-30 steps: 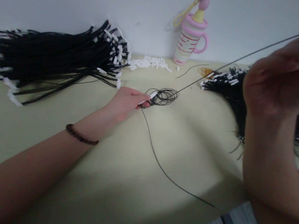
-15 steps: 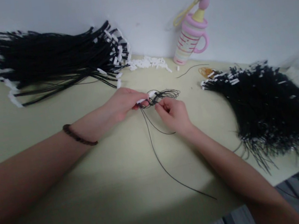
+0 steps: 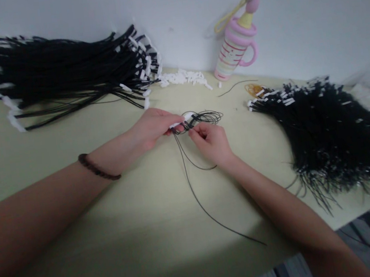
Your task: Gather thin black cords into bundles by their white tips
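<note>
My left hand [image 3: 156,126] is closed, pinching a white tab [image 3: 189,116] and the near end of a bundle of thin black cord [image 3: 212,116]. Thumb and fingertips of my right hand [image 3: 212,140] are pressed together on the cord, just right of the left fingertips. The cord's loops stick out behind the right hand, and two loose strands hang down from the left fingers. One strand runs long over the table [image 3: 142,233] toward its front edge; the other curves to the right wrist. What exactly lies between the right fingertips is too small to see.
A pile of black cords with white ends [image 3: 71,67] lies at back left, beside small white pieces [image 3: 186,78]. A pink striped bottle [image 3: 230,54] stands by the wall. At right are orange rubber bands [image 3: 253,89] and a second black cord pile [image 3: 333,134].
My right hand has shifted slightly left, toward the left fingertips, still pinching. My left hand and the cord bundle stay nearly where they were.
</note>
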Available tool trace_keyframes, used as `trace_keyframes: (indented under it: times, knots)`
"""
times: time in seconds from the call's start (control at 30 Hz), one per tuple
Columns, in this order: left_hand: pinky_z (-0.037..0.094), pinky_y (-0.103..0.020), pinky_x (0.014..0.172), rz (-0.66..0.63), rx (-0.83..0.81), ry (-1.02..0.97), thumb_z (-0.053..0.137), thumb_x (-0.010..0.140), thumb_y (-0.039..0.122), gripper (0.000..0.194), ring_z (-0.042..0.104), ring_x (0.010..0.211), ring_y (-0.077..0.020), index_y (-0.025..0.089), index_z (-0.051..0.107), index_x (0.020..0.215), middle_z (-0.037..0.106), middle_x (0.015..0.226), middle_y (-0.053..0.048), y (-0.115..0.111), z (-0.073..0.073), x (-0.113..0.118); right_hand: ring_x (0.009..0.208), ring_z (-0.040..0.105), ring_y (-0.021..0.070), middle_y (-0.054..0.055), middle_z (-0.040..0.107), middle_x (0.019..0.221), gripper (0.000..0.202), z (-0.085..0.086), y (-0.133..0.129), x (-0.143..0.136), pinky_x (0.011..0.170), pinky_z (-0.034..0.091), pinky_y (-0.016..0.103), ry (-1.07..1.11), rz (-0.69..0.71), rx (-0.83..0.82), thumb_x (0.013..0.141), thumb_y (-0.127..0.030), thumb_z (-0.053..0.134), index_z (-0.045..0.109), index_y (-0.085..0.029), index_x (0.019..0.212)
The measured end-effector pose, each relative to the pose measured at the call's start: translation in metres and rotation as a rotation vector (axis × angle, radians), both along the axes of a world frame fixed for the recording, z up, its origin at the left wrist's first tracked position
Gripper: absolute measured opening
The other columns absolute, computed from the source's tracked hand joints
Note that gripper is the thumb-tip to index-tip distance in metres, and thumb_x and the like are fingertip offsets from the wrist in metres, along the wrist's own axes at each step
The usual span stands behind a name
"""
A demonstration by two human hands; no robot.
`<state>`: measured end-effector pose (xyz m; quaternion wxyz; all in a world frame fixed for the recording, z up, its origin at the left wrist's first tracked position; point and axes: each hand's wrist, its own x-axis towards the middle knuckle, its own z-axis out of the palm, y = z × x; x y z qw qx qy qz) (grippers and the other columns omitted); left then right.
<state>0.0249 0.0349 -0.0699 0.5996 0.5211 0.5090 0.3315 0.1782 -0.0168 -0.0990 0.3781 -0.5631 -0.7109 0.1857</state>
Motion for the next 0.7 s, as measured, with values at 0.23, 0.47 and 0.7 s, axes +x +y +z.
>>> trace_keyframes:
  times: [0.23, 0.47, 0.7]
  knots:
    - [0.034, -0.022, 0.05, -0.018, 0.053, 0.001, 0.067, 0.065, 0.028, 0.016, 0.051, 0.052, -0.0086, 0.013, 0.068, 0.058, 0.064, 0.059, -0.003, 0.0002, -0.0064, 0.0006, 0.045, 0.038, 0.0064, -0.004, 0.045, 0.05, 0.02, 0.0014, 0.0003, -0.0018, 0.048, 0.026, 0.02, -0.021, -0.045, -0.001, 0.08, -0.026, 0.049, 0.057, -0.015, 0.066]
    - [0.033, -0.023, 0.051, 0.001, 0.055, -0.02, 0.068, 0.064, 0.026, 0.015, 0.049, 0.05, -0.0084, 0.012, 0.068, 0.057, 0.063, 0.056, -0.003, -0.0048, -0.0026, 0.0022, 0.045, 0.038, 0.0063, -0.004, 0.046, 0.049, 0.018, 0.0044, -0.002, -0.0017, 0.049, 0.025, 0.021, -0.126, -0.072, 0.052, 0.077, -0.023, 0.051, 0.057, -0.015, 0.062]
    - [0.035, -0.023, 0.052, -0.005, 0.061, -0.03, 0.069, 0.064, 0.027, 0.016, 0.051, 0.051, -0.0088, 0.012, 0.068, 0.058, 0.064, 0.057, -0.003, -0.0015, -0.007, 0.0011, 0.044, 0.036, 0.006, -0.005, 0.044, 0.048, 0.018, 0.0079, -0.0025, -0.0024, 0.048, 0.025, 0.021, -0.137, -0.075, 0.049, 0.077, -0.023, 0.052, 0.06, -0.015, 0.063]
